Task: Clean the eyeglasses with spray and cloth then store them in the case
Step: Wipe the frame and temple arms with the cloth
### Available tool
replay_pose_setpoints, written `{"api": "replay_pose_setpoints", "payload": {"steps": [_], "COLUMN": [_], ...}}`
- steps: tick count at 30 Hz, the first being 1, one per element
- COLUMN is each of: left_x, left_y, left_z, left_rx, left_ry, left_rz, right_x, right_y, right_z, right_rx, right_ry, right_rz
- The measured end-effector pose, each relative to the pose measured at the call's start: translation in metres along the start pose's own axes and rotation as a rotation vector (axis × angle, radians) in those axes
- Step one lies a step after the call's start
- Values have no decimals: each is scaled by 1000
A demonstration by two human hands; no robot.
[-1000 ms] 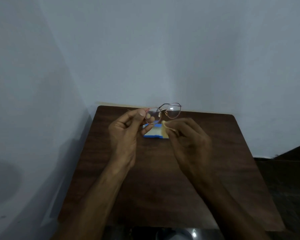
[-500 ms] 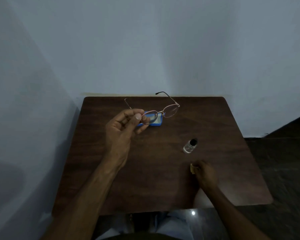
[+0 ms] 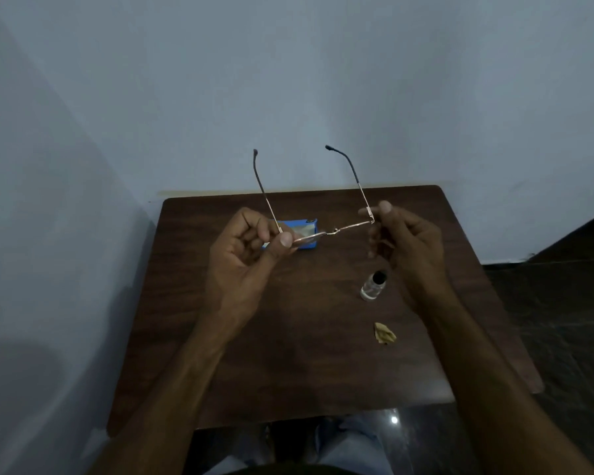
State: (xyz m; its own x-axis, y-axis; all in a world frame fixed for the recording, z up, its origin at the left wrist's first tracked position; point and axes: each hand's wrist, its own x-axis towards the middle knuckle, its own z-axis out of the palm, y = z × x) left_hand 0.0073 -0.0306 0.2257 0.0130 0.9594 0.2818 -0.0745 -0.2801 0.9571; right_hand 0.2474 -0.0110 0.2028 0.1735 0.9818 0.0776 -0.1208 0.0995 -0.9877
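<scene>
Here, eyeglasses (image 3: pixel 335 230) hang above a dark table (image 3: pixel 306 371) by pale walls (image 3: pixel 323 80).

Bare forearms (image 3: pixel 186 365) and pale blue trousers (image 3: pixel 354 438).

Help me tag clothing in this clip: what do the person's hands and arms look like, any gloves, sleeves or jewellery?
The left hand and right hand are bare: no gloves, and no ring or watch shows in the dim light. The left forearm and right forearm are bare too; no sleeve is in view down to the picture's bottom edge.
</scene>
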Motion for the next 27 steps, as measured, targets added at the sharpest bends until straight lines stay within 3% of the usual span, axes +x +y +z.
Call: {"api": "replay_pose_setpoints", "payload": {"steps": [4,7,13,16,22,27], "left_x": [1,-3,-4,-3,-4,-5], "left_y": [9,14,2,-8,-21,-24], "left_z": [-3,-4,-1,3,8,14], "left_rx": [125,92,109,42,-68,-203], "left_ry": [-61,-62,164,236,245,319], "left_rz": [77,90,86,2,-92,-142], "right_x": [4,1,-7,-6,-9,-8], "right_y": [-23,-33,-46,-41,-32,-23], "right_z": [-1,-3,7,9,5,5], "right_rx": [-53,-177,-435,-567,-726,-652], "right_ry": [-110,-160,-107,-44,-43,11], "right_rz": [-56,-183,-500,-623,-688,-638]}}
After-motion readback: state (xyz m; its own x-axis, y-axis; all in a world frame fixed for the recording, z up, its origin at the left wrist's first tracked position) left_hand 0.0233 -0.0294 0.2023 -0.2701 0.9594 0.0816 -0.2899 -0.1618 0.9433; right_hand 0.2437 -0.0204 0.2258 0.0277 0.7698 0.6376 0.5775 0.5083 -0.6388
